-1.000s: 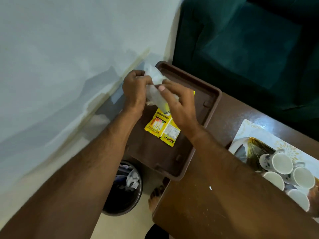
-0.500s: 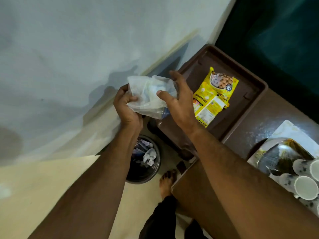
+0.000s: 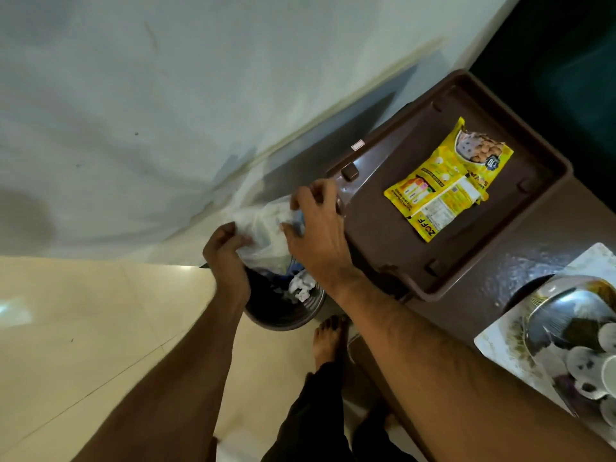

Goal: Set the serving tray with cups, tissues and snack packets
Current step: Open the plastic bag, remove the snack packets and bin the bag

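Note:
A brown serving tray [image 3: 540, 201] lies on the brown table with two yellow snack packets [image 3: 443, 181] overlapping in it. Both hands hold a crumpled clear plastic wrapper [image 3: 266, 228] just above a dark waste bin [image 3: 286, 315] on the floor, left of the tray. My left hand [image 3: 226, 251] pinches the wrapper's left side, and my right hand [image 3: 316, 228] grips its right side. White cups [image 3: 586, 365] lie on a patterned tray [image 3: 500, 341] at the right edge.
The bin holds crumpled paper. A pale wall runs along the left and top. A dark green sofa [image 3: 566, 61] stands behind the table. My bare foot [image 3: 328, 341] rests on the tiled floor beside the bin.
Both hands carried the plastic wrapper off the brown tray, leftward and down to the waste bin. The snack packets stayed in the tray.

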The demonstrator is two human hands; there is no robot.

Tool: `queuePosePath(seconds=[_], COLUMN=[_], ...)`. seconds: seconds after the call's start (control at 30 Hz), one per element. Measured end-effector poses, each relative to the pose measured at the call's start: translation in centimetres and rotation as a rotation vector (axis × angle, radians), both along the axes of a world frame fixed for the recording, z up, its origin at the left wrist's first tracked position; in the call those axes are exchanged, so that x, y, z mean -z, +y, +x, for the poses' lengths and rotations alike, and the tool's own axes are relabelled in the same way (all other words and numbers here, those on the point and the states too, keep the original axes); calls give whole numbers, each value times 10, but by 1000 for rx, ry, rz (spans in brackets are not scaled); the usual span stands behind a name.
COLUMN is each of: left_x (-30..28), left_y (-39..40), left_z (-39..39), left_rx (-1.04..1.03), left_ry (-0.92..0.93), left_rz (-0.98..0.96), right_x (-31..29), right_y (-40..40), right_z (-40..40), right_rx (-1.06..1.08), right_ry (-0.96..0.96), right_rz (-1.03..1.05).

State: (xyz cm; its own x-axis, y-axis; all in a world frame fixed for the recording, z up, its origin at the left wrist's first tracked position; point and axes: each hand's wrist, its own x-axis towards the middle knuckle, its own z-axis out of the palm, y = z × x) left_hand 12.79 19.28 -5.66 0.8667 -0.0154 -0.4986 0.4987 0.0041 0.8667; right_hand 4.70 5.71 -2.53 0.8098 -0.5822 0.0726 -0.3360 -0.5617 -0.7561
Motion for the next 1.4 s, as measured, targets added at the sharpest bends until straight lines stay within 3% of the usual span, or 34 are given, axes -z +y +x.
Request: queuePosePath(seconds=[0.13, 0.27, 0.43, 0.67, 0.9, 1.07, 1.17, 1.3, 1.4], left_x=[31, 63, 91, 136, 196, 218, 211, 200, 204], left_y=[32, 46, 40, 37, 47, 46, 45, 44, 47], left_z=[-14, -22, -24, -21, -15, -14, -23, -37, -42], left_rx=[132, 278, 370, 509, 762, 1062, 1229, 1373, 1424], left_ry=[94, 140, 139, 118, 248, 286, 167, -239, -152], left_rz=[199, 558, 716, 821, 746, 985, 1151, 1369, 1266], right_x=[34, 70, 106, 148, 201, 218, 217, 220, 223], right_y=[21, 31, 37, 45, 52, 61, 65, 70, 69], right_z=[-17, -30, -29, -22, -19, -14, -16, -17, -19], right_rx=[-91, -153, -75, -86, -172, -283, -370, -420, -394], right_ry=[107, 289, 465, 619, 707, 807, 888, 968, 1009], right_rz=[111, 219, 248, 128, 472, 522, 540, 525, 483])
